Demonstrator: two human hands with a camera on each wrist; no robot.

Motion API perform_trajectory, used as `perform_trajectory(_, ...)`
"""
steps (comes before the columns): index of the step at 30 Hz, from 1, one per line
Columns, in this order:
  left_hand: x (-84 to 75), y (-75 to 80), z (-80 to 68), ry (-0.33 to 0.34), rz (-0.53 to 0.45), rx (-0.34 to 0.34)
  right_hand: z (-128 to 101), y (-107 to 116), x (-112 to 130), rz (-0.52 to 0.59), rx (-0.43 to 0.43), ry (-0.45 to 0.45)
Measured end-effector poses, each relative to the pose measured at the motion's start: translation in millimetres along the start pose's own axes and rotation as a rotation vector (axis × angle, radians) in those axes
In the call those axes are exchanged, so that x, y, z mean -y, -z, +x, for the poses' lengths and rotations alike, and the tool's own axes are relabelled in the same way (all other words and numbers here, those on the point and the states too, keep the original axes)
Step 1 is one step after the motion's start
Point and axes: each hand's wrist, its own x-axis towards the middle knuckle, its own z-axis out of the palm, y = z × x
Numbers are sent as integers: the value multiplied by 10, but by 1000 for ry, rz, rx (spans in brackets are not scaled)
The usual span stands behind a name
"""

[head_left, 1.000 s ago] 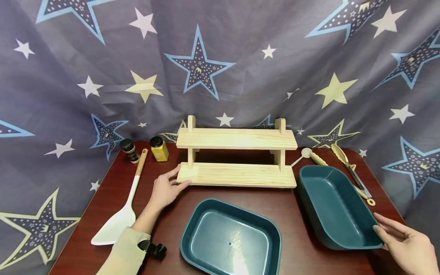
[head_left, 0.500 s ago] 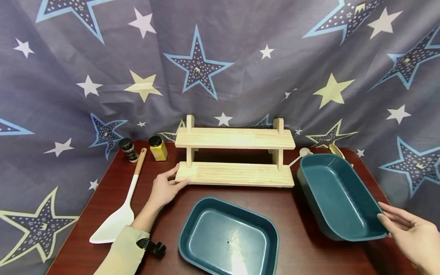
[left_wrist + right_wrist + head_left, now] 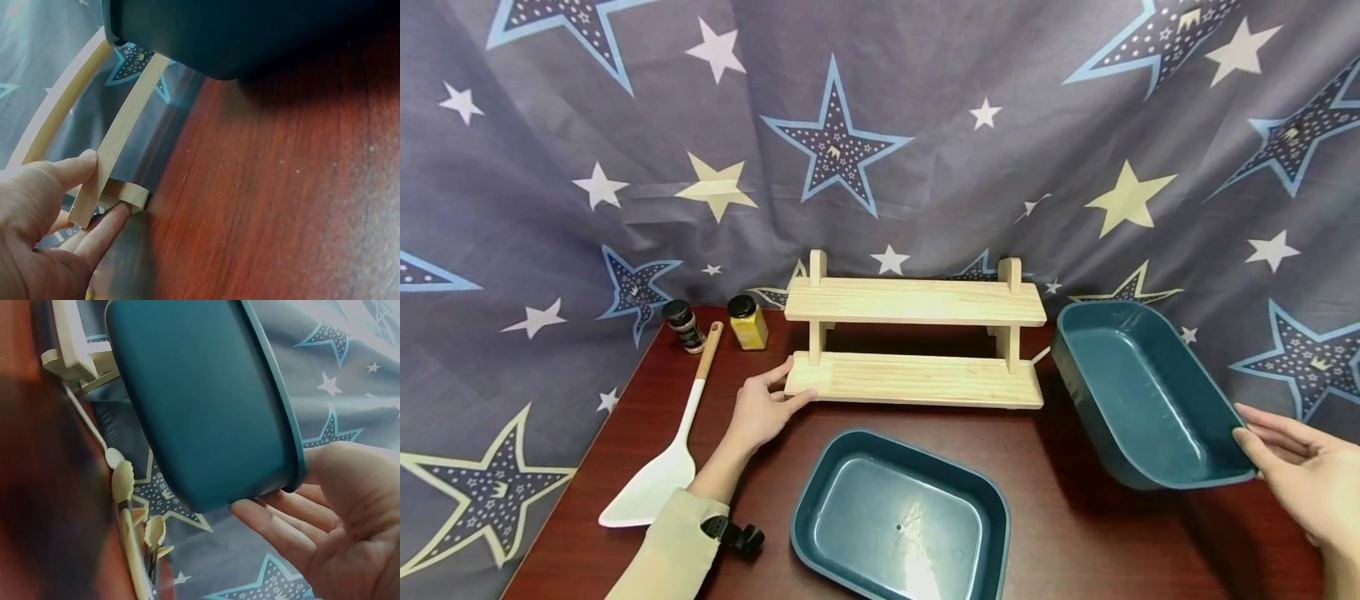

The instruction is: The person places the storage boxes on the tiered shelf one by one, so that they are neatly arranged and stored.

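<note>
My left hand [image 3: 763, 414] grips the left end of the lower board of a two-tier wooden shelf rack [image 3: 917, 379]. In the left wrist view, the thumb lies on top of that board [image 3: 122, 131] and the fingers lie under it. My right hand [image 3: 1307, 471] pinches the near right rim of a deep teal plastic basin [image 3: 1138, 392], thumb on the inside and fingers beneath. The basin is held up off the table, tilted, right of the rack. The right wrist view shows its smooth outer wall [image 3: 200, 406]. A second teal basin [image 3: 898, 479] stands on the table before the rack.
A white spatula [image 3: 655, 483] with a wooden handle lies at the left. Behind it stand a dark-capped spice jar [image 3: 685, 327] and a yellow jar [image 3: 749, 327]. Tongs [image 3: 128, 531] and a white spoon [image 3: 112, 456] lie under the raised basin. A star-patterned curtain [image 3: 925, 183] hangs behind.
My right hand has raised the basin up and away from me, so in the head view it now covers the tongs. My left hand stays on the rack.
</note>
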Motion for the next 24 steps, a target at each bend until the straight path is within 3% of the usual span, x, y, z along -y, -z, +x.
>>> perform_trajectory(6, 7, -4, 4, -4, 4, -4, 130, 4, 133, 23, -1, 2)
perform_trajectory(13, 2, 1, 3, -9, -3, 0, 241, -19, 281, -87, -8, 55)
perform_trajectory(24, 9, -4, 4, -16, -11, 0, 375, -131, 485, -185, 62, 72)
